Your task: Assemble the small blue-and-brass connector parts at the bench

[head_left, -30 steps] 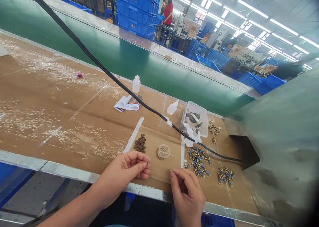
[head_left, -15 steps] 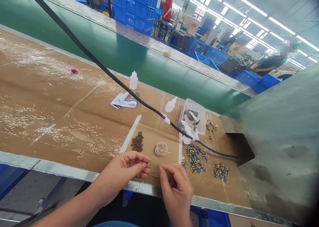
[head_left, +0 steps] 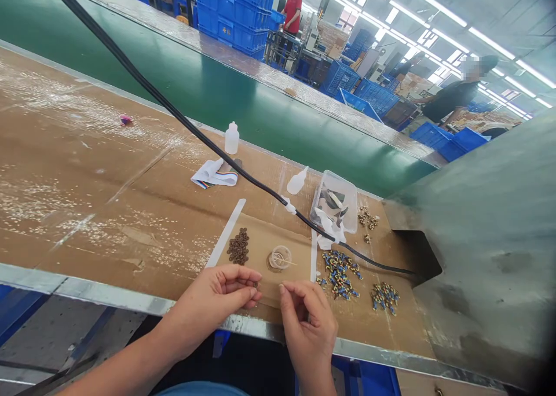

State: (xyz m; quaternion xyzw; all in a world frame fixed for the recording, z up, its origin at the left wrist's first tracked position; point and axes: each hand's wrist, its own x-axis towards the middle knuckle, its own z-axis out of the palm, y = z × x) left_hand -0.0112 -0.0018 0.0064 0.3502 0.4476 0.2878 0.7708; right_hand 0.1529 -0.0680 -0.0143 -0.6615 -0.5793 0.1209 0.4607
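Above the bench's front edge, my left hand (head_left: 221,292) pinches a small brown round piece (head_left: 255,284) between thumb and forefinger. It looks like one of the brown discs (head_left: 238,248) heaped just beyond that hand. My right hand (head_left: 310,321) is apart from the left, thumb and forefinger pressed together; whatever is between them, if anything, is too small to make out. Between and beyond the hands, a small clear cup (head_left: 280,257) with a thin stick in it rests on brown paper. Small blue-and-gold parts (head_left: 341,274) lie in a heap right of the paper, beside a smaller heap (head_left: 384,297).
A black cable (head_left: 182,120) hangs diagonally across the view. Farther back are a white bottle (head_left: 231,139), a folded striped band (head_left: 215,175), a nozzle bottle (head_left: 297,181) and a clear plastic box (head_left: 334,196). A metal panel (head_left: 490,257) bounds the right; a green belt (head_left: 208,89) runs behind.
My hands stay almost in place, both still pinched. The view has shifted slightly, and a person in the background at right has moved left.
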